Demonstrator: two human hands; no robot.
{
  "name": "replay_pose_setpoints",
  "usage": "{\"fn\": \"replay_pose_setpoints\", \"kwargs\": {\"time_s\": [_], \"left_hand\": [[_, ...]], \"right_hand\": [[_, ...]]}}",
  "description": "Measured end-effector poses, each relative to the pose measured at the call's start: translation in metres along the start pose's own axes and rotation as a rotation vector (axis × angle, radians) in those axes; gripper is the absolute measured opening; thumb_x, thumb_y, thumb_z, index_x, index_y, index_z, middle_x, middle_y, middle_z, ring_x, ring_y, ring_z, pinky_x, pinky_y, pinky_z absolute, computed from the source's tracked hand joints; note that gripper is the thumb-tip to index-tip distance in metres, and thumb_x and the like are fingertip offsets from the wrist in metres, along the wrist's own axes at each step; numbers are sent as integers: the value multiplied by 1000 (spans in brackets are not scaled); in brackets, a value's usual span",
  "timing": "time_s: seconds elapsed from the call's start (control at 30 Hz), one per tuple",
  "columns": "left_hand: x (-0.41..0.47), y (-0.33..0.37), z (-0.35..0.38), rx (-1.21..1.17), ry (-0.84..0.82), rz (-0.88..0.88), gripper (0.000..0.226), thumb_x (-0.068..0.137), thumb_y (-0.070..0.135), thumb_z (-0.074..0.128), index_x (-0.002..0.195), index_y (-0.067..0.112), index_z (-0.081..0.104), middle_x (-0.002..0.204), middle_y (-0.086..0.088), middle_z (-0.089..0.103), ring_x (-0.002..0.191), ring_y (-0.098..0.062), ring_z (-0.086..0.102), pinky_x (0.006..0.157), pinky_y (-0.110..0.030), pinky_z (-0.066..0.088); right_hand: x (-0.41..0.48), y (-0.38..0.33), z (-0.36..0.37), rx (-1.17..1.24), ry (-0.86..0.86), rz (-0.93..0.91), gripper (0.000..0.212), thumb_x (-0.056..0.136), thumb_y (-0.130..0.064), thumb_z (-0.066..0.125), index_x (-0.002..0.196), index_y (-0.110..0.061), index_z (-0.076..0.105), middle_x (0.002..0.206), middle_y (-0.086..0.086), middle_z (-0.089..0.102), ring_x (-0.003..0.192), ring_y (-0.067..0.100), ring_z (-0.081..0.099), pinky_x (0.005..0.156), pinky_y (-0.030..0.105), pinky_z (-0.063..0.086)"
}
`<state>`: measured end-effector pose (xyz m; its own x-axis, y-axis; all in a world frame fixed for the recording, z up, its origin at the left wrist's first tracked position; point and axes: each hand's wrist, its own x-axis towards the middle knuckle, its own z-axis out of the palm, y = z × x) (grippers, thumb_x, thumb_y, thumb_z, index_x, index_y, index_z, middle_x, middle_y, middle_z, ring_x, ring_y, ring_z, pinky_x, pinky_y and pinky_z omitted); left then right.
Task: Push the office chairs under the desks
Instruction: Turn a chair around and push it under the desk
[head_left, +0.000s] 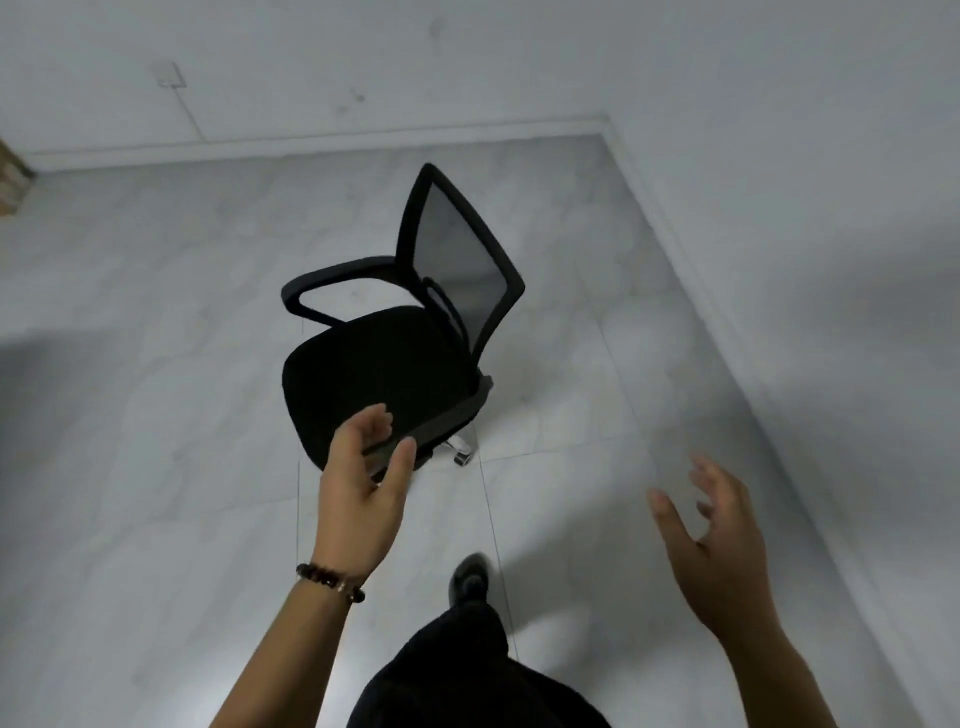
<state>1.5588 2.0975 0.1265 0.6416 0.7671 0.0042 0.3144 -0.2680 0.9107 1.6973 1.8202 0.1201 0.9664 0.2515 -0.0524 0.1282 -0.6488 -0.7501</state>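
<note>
The black mesh-back office chair (384, 364) is standing on the tiled floor (156, 415) just ahead, backrest turned away rightward, no desk showing. The left hand (358, 488), the nearer one, is clasping its near armrest (452, 415). The right hand (711, 535) is hovering spread and empty, well apart.

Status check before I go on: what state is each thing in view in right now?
chair: upright on the floor, out in the open, no desk in view.
left hand: holds the chair's near armrest between thumb and fingers.
right hand: open, in the air, touching nothing; blurred.
bracelet: worn on the left wrist.
</note>
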Motion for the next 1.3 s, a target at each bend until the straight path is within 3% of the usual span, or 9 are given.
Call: {"fn": "replay_pose_setpoints", "kwargs": {"time_s": [0.13, 0.27, 0.47, 0.67, 0.87, 1.1, 1.23, 1.3], "left_hand": [[110, 67, 47, -6, -45, 108, 43, 90, 25, 62, 129, 16, 48, 123, 3, 58, 115, -6, 55, 94, -35, 50], [194, 106, 101, 47, -88, 161, 42, 91, 27, 60, 130, 17, 48, 123, 4, 59, 115, -7, 55, 94, -32, 49], [273, 100, 196, 129, -33, 20, 44, 89, 27, 62, 129, 17, 48, 122, 3, 59, 113, -11, 56, 96, -39, 50], [323, 133, 266, 123, 232, -173, 44, 87, 26, 64, 128, 17, 50, 121, 3, 58, 112, -11, 57, 93, -43, 52], [357, 165, 274, 98, 599, -286, 43, 89, 26, 63, 128, 17, 49, 122, 3, 58, 113, -8, 57, 91, -36, 52], [373, 111, 301, 27, 795, -550, 43, 89, 25, 62, 129, 16, 48, 122, 1, 56, 113, -12, 55, 93, -36, 51], [391, 74, 322, 22, 853, -741, 44, 91, 28, 58, 132, 16, 46, 123, -1, 53, 112, -14, 53, 84, -21, 48], [399, 61, 330, 32, 867, -814, 44, 92, 32, 57, 132, 16, 46, 124, -1, 53, 111, -13, 53, 89, -29, 50]], "right_hand": [[109, -30, -32, 35, 106, -33, 70, 85, -53, 58, 143, -19, 39, 139, 6, 47, 119, 17, 50, 99, 43, 45], [204, -30, -44, 77, 157, -9, 63, 89, -43, 60, 144, -25, 36, 140, 5, 45, 117, 17, 48, 96, 43, 45], [366, 13, -28, 72, 41, -32, 61, 89, -41, 60, 143, -25, 37, 140, 6, 45, 122, 22, 49, 98, 48, 46], [566, -14, -24, 80, -239, -254, 57, 89, -38, 62, 141, -24, 42, 139, 3, 47, 125, 18, 49, 100, 36, 41], [702, -104, 12, 76, -456, -526, 55, 90, -35, 63, 140, -21, 45, 138, 2, 46, 123, 15, 50, 103, 42, 44], [734, -171, 135, -11, -850, -734, 53, 91, -38, 61, 140, -29, 43, 138, -7, 43, 126, 10, 47, 104, 36, 41], [723, -189, 207, -190, -1117, -884, 51, 92, -41, 59, 140, -30, 43, 136, -14, 41, 128, 6, 44, 104, 34, 41], [716, -201, 235, -289, -1212, -1007, 50, 93, -41, 57, 140, -28, 43, 137, -12, 42, 126, 5, 43, 100, 25, 36]]}}
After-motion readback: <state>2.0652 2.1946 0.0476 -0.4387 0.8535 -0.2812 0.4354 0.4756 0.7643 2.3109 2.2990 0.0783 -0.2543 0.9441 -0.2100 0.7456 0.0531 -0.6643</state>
